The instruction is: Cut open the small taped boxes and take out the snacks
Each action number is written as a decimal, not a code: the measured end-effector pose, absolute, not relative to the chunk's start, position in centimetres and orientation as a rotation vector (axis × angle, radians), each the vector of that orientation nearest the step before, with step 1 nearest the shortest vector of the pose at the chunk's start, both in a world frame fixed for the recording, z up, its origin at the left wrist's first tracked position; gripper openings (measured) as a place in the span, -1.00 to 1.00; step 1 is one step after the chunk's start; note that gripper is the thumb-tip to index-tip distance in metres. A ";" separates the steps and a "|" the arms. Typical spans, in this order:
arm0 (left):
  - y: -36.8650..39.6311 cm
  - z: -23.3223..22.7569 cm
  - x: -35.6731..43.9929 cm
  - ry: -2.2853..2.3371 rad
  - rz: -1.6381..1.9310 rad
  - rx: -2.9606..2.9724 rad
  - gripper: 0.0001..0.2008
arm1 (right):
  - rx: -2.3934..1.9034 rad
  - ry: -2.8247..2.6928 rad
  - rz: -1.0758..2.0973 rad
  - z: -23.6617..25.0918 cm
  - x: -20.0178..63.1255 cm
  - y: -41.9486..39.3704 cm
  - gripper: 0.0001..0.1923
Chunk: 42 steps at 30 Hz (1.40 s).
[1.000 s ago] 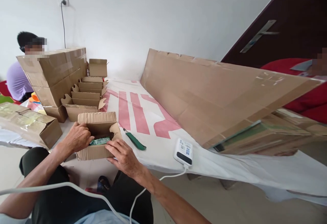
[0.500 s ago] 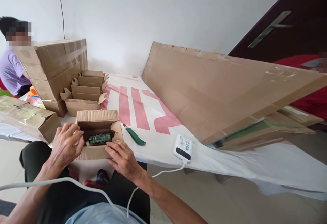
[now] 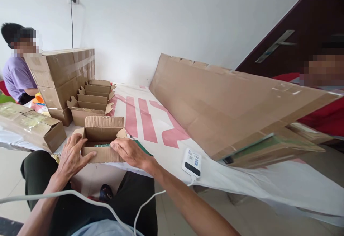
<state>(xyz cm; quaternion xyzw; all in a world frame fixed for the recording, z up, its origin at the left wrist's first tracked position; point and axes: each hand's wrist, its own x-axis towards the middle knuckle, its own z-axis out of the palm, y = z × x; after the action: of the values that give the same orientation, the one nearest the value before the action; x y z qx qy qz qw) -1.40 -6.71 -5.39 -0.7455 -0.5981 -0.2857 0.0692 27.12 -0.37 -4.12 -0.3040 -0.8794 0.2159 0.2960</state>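
Observation:
A small open cardboard box [image 3: 103, 155] stands at the table's near edge, its back flap raised. Low inside it, a strip of a green circuit board [image 3: 102, 145] shows; the front wall hides the rest. My left hand [image 3: 72, 155] grips the box's left front corner, thumb across the front wall and fingers along the left side. At the right front corner, my right hand [image 3: 131, 151] has its fingers closed over the rim. Just behind that hand lies a green-handled tool [image 3: 142, 147], partly covered by it.
Several open small boxes [image 3: 88, 116] stand in a row beyond, beside stacked cartons [image 3: 60, 71]. A taped carton [image 3: 32, 124] lies left. On the right are a white device [image 3: 192, 162] with a cable and a large leaning cardboard sheet [image 3: 228, 107]. People sit at both sides.
The box has tipped, so less of the circuit board shows. My left hand has spread round its left corner, and my right hand has moved up onto the right rim. The view has shifted slightly.

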 end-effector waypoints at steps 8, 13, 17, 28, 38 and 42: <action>-7.1 -7.1 -0.6 -1.904 -0.838 -2.165 -0.61 | -0.947 -3.041 0.511 -3.2 20.8 7.9 -0.84; -7.4 -7.6 0.0 -1.937 -0.853 -2.144 -0.70 | -0.915 -3.264 0.352 -5.4 18.8 8.7 -0.83; -7.6 -7.9 0.3 -1.948 -0.885 -2.127 -0.71 | -0.866 -3.243 0.339 -6.6 18.9 8.1 -0.85; -6.8 -8.0 0.3 -1.988 -0.905 -2.083 -0.73 | -0.995 -2.687 0.849 -2.8 21.6 8.1 -0.69; -6.0 -4.5 2.4 -2.055 -0.645 -2.001 -0.78 | -0.511 -1.763 1.411 0.5 24.5 6.3 -0.53; -6.1 -3.1 2.4 -1.867 -0.839 -2.077 -0.70 | -0.464 -1.592 1.523 0.2 23.9 5.1 -0.51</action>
<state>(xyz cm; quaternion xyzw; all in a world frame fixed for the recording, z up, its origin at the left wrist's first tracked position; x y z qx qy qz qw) 2.43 -6.09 -3.13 -0.7077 -0.6361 -0.2860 0.1126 23.94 5.11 0.18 -0.1861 -0.6383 0.6104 0.4305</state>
